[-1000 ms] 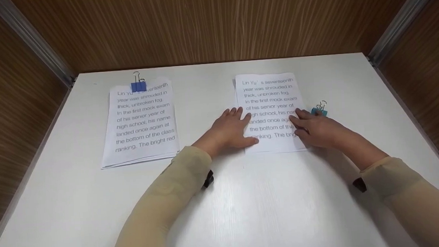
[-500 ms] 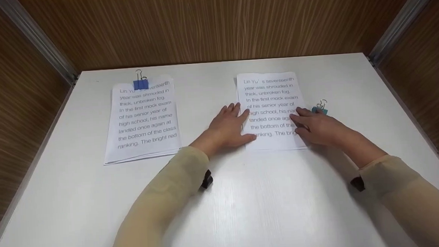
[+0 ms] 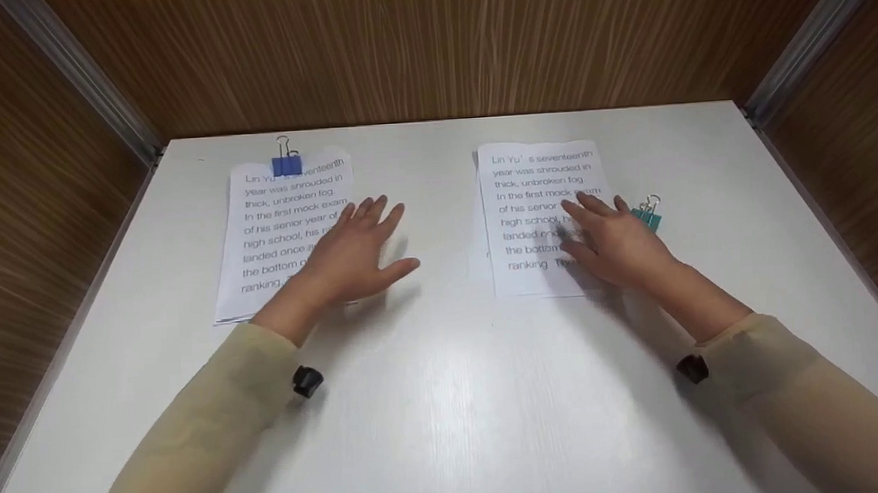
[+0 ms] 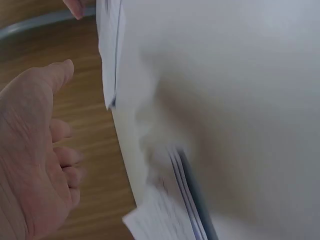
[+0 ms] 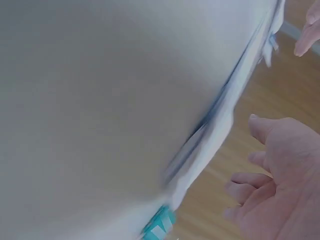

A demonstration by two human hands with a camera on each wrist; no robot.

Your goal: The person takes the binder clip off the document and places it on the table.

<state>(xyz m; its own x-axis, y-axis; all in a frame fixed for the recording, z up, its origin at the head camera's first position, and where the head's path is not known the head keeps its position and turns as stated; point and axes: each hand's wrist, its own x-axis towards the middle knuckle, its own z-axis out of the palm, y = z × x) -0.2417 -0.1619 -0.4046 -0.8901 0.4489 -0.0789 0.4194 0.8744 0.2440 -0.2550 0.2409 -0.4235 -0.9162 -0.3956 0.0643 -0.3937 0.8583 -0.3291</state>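
My left hand (image 3: pixel 349 255), fingers spread, hovers over the lower right part of a printed paper stack (image 3: pixel 258 233) and hides some of its text. A blue binder clip (image 3: pixel 287 166) grips that stack's top edge. Above the right side of a second printed stack (image 3: pixel 541 181), my right hand (image 3: pixel 619 241) is held with loosely bent fingers, its shadow falling on the page. Beside this hand lies a teal binder clip (image 3: pixel 646 217), also seen in the right wrist view. A lower sheet (image 3: pixel 478 233) pokes out along the second stack's left edge. Neither hand holds anything.
Both stacks lie toward the back of a white table (image 3: pixel 447 396). Brown wood-grain panels (image 3: pixel 443 47) enclose it at the back and sides, with metal strips (image 3: pixel 81 77) at the corners. A black wrist device (image 3: pixel 308 381) shows under the left sleeve.
My left hand has left the second stack's left edge and swung left to the clipped stack. My right hand has come off the right edge, shifting slightly inward over the page.
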